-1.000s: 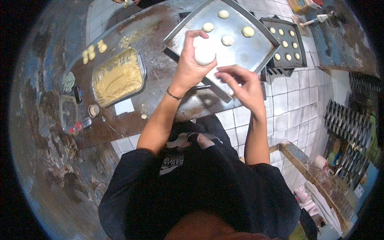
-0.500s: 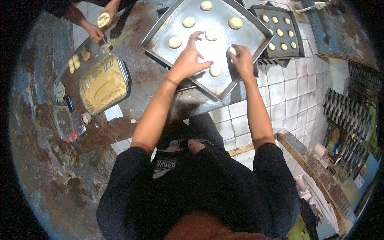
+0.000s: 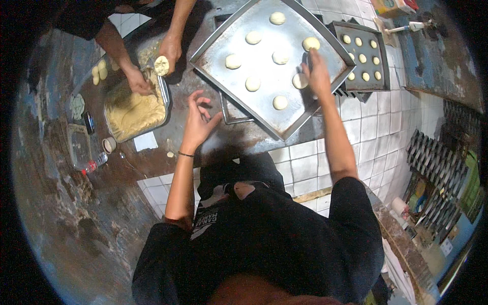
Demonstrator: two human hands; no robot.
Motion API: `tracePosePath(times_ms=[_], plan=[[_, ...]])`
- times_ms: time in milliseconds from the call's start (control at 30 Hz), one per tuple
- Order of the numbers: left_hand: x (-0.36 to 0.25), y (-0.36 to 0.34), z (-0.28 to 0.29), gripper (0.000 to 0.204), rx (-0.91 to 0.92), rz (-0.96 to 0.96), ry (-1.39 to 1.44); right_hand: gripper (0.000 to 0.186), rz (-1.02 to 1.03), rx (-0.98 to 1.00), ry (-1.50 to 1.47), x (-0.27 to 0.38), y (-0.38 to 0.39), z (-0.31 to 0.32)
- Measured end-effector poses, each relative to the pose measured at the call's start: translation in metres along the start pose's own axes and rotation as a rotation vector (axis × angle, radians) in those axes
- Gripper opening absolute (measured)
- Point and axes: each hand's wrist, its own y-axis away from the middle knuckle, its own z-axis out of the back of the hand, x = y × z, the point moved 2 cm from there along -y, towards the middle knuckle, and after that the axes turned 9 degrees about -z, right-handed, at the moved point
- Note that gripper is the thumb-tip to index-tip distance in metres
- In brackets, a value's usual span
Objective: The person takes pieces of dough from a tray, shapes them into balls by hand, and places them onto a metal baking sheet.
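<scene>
A large square metal baking tray (image 3: 264, 119) holds several round, pale dough balls. My right hand (image 3: 317, 76) reaches over the tray's right side, fingers stretched out and nothing gripped. Its fingertips meet the near edge of a dough ball (image 3: 310, 42); whether they press on it I cannot tell. Another dough ball (image 3: 300, 81) lies just left of that hand. My left hand (image 3: 198, 121) hovers over the table left of the tray, empty, its fingers apart and loosely bent. A dark band (image 3: 186, 154) circles that wrist.
At upper left, a co-worker's hand (image 3: 172, 48) holds an opened dough piece (image 3: 161, 65); the other hand (image 3: 138, 82) is in a tub of yellow filling (image 3: 133, 114). Beyond my tray stands a second tray (image 3: 362, 81) of dough balls. A bottle with a red cap (image 3: 94, 165) lies at left.
My right hand has let go of a dough ball, now on the tray, and moved to a farther one. My left hand has left the tray. The co-worker's hand has moved into the filling tub.
</scene>
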Motion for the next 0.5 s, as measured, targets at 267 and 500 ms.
tracePosePath(times_ms=[267,500], plan=[[-0.018,-0.007,-0.004,0.07,-0.063,-0.131,0.205,0.021,0.016,0.312,0.397,-0.009,-0.114,0.007],[-0.042,-0.028,-0.009,0.048,-0.104,-0.03,0.378,0.021,0.007,0.82,-0.636,0.179,-0.005,0.048]])
